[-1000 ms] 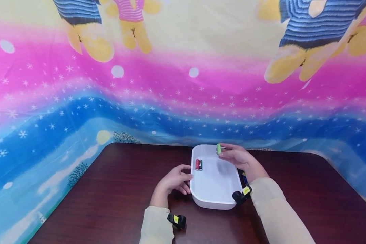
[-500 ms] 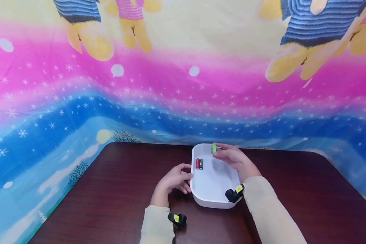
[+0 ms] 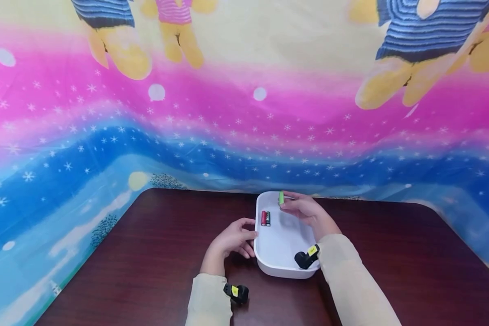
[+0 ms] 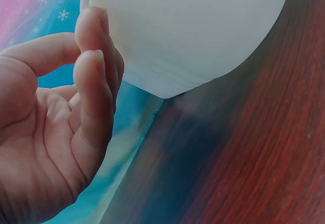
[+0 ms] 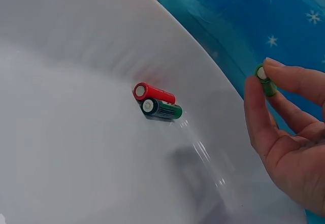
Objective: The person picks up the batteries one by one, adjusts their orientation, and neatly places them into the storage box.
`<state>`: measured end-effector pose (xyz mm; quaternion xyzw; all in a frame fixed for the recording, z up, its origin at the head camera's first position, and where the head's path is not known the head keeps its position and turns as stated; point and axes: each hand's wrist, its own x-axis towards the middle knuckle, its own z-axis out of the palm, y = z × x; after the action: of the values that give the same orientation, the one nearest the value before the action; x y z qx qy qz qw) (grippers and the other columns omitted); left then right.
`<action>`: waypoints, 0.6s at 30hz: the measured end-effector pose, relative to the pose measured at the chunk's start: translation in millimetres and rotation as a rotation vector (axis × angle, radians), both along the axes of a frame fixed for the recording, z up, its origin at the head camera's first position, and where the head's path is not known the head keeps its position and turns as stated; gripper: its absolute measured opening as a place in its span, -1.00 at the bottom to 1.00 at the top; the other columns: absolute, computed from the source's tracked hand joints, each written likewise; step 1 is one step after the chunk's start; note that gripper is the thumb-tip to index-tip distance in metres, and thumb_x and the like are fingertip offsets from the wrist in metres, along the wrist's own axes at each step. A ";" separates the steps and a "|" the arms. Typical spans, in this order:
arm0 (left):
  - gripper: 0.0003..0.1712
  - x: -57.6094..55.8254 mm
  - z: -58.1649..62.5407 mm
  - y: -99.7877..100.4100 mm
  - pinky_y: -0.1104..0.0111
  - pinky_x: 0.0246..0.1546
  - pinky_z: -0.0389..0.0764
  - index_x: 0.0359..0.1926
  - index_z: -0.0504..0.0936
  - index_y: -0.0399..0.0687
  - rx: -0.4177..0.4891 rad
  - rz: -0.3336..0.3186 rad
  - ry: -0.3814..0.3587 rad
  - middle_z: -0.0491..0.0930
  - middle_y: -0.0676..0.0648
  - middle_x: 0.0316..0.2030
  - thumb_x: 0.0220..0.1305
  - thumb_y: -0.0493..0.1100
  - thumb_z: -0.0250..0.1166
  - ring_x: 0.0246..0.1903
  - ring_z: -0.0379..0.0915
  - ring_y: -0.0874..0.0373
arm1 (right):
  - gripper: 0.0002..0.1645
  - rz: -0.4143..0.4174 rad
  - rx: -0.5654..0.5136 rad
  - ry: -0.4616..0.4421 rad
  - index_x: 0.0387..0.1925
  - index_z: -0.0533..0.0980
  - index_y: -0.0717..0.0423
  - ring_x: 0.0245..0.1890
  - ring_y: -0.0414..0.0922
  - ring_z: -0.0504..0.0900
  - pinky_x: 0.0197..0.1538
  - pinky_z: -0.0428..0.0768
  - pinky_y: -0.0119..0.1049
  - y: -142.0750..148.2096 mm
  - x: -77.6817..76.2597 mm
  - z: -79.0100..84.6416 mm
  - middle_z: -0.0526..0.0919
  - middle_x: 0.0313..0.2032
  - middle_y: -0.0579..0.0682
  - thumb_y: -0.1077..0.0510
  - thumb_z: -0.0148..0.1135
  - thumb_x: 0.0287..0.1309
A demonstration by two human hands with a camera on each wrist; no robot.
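Note:
A white rounded-corner tray (image 3: 283, 249) stands on the dark wood table. Inside, near its left wall, a red battery (image 5: 162, 95) and a dark green battery (image 5: 166, 109) lie side by side. My right hand (image 3: 309, 213) pinches a light green battery (image 3: 281, 198) between thumb and fingertips, holding it upright above the tray's far end. On the left, my left hand (image 3: 236, 237) rests its fingertips against the tray's outer wall, thumb tip right at the rim. In the left wrist view the bent fingers (image 4: 95, 92) overlap the wall's edge.
The table (image 3: 167, 253) stretches out on both sides of the tray. Behind it hangs a colourful cloth (image 3: 212, 136) with snowflakes and bears. A black wrist camera (image 3: 307, 257) on the right sleeve overlaps the tray's near right corner.
My right hand has moved left over the tray with the light green battery. My left hand, the tray and the two batteries in it have stayed put.

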<state>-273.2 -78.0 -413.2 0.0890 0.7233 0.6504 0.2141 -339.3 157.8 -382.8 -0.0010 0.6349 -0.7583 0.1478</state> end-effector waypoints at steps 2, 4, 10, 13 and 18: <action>-0.47 0.5 1.0 0.1 0.32 -0.67 0.60 0.24 0.22 -0.25 -0.006 0.001 0.000 0.54 -0.22 -0.52 0.29 -0.23 0.13 -0.72 0.52 0.11 | -0.21 -0.004 0.011 -0.001 0.34 0.10 0.29 0.12 0.16 0.42 0.18 0.38 -0.10 -0.3 0.2 -0.6 0.21 0.25 0.35 0.54 0.07 0.06; -0.47 1.1 1.5 -0.2 0.32 -0.67 0.60 0.23 0.22 -0.24 -0.006 0.002 0.002 0.54 -0.24 -0.51 0.29 -0.23 0.13 -0.72 0.52 0.11 | -0.22 -0.007 0.031 -0.005 0.33 0.11 0.30 0.04 0.11 0.50 0.19 0.35 -0.07 -1.3 0.1 -1.5 0.22 0.24 0.37 0.54 0.08 0.06; -0.46 1.7 2.5 -2.1 0.34 -0.69 0.59 0.24 0.20 -0.27 0.006 0.004 0.008 0.54 -0.36 -0.45 0.30 -0.24 0.12 -0.74 0.51 0.13 | -0.24 -0.026 0.109 -0.029 0.31 0.17 0.30 -0.16 -0.05 0.60 0.20 0.34 -0.03 -4.8 -3.6 -6.2 0.28 0.21 0.34 0.51 0.16 0.04; -0.46 1.8 3.0 -2.5 0.34 -0.70 0.59 0.25 0.19 -0.28 0.005 0.002 0.010 0.55 -0.38 -0.43 0.30 -0.25 0.12 -0.74 0.51 0.13 | -0.25 -0.032 0.144 -0.041 0.29 0.19 0.32 -0.24 -0.11 0.61 0.18 0.37 -0.03 -6.0 -5.3 -8.2 0.33 0.18 0.34 0.50 0.17 0.03; -0.45 1.9 3.2 -1.6 0.34 -0.69 0.59 0.25 0.19 -0.28 0.005 -0.007 0.009 0.55 -0.41 -0.40 0.29 -0.25 0.13 -0.73 0.51 0.13 | -0.27 -0.022 0.213 -0.044 0.25 0.22 0.37 -0.31 -0.13 0.61 0.12 0.45 -0.06 -8.5 -7.1 -10.4 0.45 0.04 0.34 0.51 0.19 -0.01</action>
<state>-271.3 -79.6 -410.0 0.0948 0.7221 0.6513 0.2129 -346.4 149.4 -393.1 0.0382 0.7086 -0.6878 0.1528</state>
